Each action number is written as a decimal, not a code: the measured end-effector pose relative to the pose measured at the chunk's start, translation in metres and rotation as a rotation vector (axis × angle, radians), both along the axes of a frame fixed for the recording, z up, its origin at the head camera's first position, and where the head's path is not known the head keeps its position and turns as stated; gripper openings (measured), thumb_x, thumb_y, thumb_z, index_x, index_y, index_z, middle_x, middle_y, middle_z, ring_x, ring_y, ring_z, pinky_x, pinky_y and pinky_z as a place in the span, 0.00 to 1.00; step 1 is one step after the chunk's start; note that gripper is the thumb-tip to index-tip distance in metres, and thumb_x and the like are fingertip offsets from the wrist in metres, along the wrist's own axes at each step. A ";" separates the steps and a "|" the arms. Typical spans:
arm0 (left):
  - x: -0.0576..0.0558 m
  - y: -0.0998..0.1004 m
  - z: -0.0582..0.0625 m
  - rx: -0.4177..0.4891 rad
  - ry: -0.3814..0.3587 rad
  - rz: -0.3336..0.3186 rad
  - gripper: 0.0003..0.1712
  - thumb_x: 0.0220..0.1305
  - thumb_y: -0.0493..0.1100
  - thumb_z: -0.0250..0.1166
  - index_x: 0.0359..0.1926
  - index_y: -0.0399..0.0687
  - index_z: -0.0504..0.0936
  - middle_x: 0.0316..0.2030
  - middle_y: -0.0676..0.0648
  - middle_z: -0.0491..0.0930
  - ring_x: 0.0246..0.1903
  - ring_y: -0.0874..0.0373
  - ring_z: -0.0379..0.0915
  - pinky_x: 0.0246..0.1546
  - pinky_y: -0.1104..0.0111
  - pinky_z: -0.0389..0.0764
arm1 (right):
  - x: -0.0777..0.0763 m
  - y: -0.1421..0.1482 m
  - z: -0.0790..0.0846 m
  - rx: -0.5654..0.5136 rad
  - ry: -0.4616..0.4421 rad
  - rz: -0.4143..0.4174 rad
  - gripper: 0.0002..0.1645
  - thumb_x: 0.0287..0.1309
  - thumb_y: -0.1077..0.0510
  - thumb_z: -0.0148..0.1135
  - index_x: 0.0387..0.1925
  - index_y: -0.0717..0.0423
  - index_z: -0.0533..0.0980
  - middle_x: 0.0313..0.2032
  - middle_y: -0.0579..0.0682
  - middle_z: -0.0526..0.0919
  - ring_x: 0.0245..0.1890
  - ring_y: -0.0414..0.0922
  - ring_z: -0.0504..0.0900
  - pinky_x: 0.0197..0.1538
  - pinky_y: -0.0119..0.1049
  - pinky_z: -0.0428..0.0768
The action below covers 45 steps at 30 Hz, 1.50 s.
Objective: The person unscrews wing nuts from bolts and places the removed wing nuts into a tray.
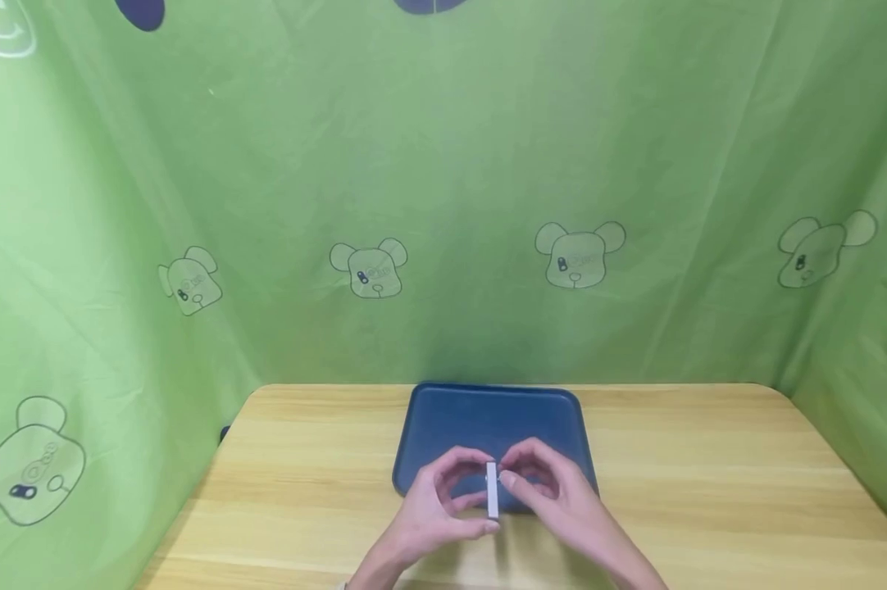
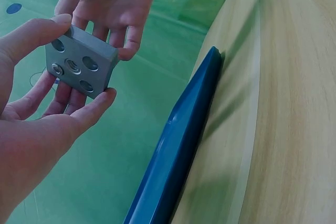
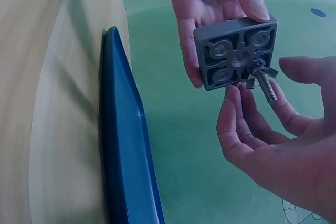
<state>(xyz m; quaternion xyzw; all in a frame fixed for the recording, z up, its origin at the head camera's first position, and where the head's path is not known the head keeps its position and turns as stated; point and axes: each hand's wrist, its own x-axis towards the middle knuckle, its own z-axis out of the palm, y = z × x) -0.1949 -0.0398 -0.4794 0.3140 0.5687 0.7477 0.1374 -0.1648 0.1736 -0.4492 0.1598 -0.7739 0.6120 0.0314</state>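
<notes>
A grey square block (image 2: 79,61) with several round holes is held up over the tray by my left hand (image 1: 443,500), thumb on one edge and fingers on the opposite one. Its ribbed back faces the right wrist view. A threaded bolt (image 3: 269,92) sticks out of one corner hole there, with its hex-socket head (image 2: 56,69) on the flat face. A wing nut (image 3: 254,81) sits on the bolt close to the block. The curled thumb and fingers of my right hand (image 1: 557,496) are around this wing nut, thumb tip beside one wing; exact contact is hard to see.
A dark blue tray (image 1: 488,410) lies on the wooden table (image 1: 680,459), behind and below my hands. Green curtain cloth (image 1: 473,188) printed with bear faces hangs behind the table and along both sides.
</notes>
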 end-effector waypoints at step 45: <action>0.004 0.003 -0.002 -0.004 -0.016 0.016 0.38 0.46 0.22 0.75 0.61 0.32 0.74 0.58 0.37 0.73 0.60 0.51 0.74 0.62 0.49 0.81 | 0.002 0.000 0.002 -0.066 -0.118 0.013 0.10 0.62 0.64 0.69 0.44 0.65 0.80 0.44 0.60 0.84 0.44 0.43 0.88 0.49 0.33 0.90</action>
